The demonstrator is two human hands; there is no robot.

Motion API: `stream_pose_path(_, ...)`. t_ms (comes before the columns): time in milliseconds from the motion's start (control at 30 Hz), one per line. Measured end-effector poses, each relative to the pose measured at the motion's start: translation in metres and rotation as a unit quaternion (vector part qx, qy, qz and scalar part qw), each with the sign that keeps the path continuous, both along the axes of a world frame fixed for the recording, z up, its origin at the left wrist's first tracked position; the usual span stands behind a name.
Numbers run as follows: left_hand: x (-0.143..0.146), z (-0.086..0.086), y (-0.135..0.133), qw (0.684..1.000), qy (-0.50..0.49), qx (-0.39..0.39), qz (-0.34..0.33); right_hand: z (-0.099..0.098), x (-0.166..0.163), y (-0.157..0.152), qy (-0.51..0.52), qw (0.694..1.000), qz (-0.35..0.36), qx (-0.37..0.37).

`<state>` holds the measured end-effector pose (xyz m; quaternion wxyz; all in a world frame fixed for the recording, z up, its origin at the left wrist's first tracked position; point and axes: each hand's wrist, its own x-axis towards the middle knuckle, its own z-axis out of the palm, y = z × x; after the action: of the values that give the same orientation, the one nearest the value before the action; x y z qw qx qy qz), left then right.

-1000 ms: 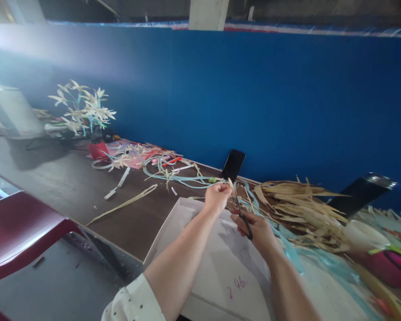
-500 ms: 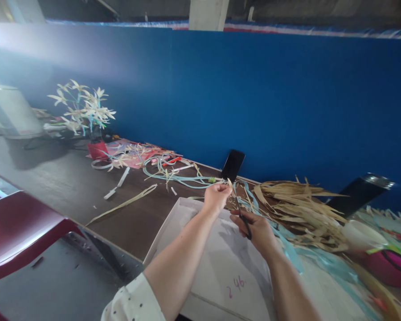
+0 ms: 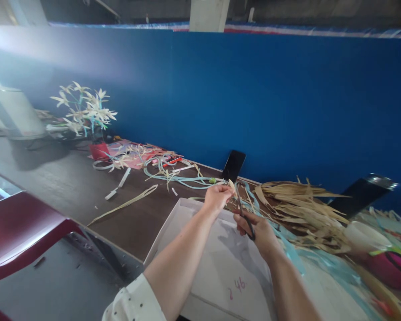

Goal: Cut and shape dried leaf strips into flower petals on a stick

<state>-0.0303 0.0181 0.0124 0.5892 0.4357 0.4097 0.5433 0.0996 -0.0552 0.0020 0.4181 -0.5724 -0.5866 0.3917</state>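
Observation:
My left hand (image 3: 218, 198) pinches a small pale piece of dried husk (image 3: 231, 183), its tip sticking up past the fingers. Close by on the right, my right hand (image 3: 256, 229) is closed around the black handles of a pair of scissors (image 3: 244, 218). The blades point up and away, close beside the husk piece; whether they touch it I cannot tell. Beneath both hands lies a white cardboard box lid (image 3: 200, 263) with handwritten numbers on it. Pale trimmings are scattered just beyond the hands.
A dark phone (image 3: 234, 165) leans against the blue wall panel (image 3: 287, 98). Dried husks (image 3: 297, 209) are heaped at the right, near a black flask (image 3: 361, 194) and a white bowl (image 3: 366, 236). Light-blue cord (image 3: 187, 179) lies ahead. Husk flowers (image 3: 87, 109) stand far left; a red chair (image 3: 23, 227) is nearer.
Both hands have shifted very slightly to the right, along with the scissors and the husk piece. My grips look the same, and the view has moved a little.

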Motion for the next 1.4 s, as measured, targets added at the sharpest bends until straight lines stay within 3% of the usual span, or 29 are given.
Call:
stream_pose_path(267, 0.0008, 0.0011, -0.0043, 0.999, 0.017, 0.015, -0.048, -0.0001, 0.0034, 0.0008, 0.021, 1.000, 0.004, -0.012)
stream_pose_path(867, 0.0002, 0.0071, -0.0083, 0.999, 0.017, -0.021, -0.041, 0.0051, -0.0011, -0.0005, -0.051, 0.998, -0.038, 0.008)
stream_pose_path(1400, -0.0008, 0.0013, -0.0040, 0.998, 0.014, 0.004, -0.061, 0.0062, -0.0026, -0.0020, -0.022, 0.999, -0.032, -0.002)
